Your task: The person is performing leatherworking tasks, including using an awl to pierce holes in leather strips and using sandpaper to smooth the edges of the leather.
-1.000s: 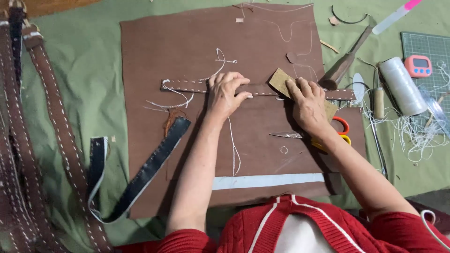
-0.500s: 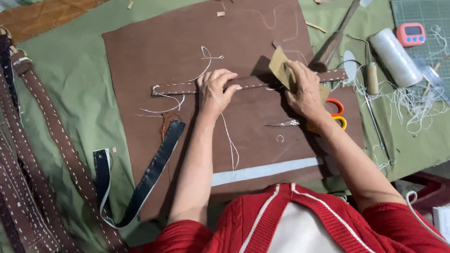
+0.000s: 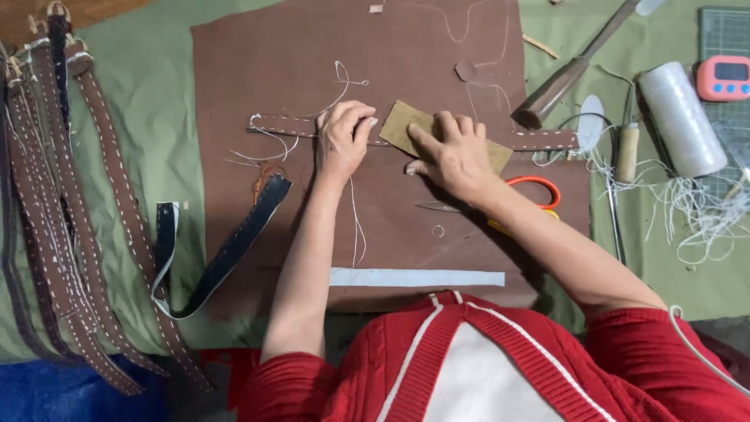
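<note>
A narrow brown leather strap with white stitching lies crosswise on a large brown leather sheet, which covers the middle of the green cloth-covered surface. The person's left hand presses down on the strap near its left part, fingers curled, knuckles up; its grip is closed against the strap rather than wrapped around it. Loose white thread trails from the strap around this hand. The right hand lies flat, fingers spread, on a small tan rectangular pad that rests over the strap; whether it pinches the pad or only pushes on it cannot be told. Just beside the right wrist lie scissors with orange and yellow handles, partly hidden by the forearm. A black strap with a pale edge sits left of the left forearm, and several brown stitched belts lie along the far left. To the right are a white spool of thread, a wooden-handled awl, a long wooden-handled tool and a small pink timer. A pale grey strip lies on the sheet near the person's red jumper.
</note>
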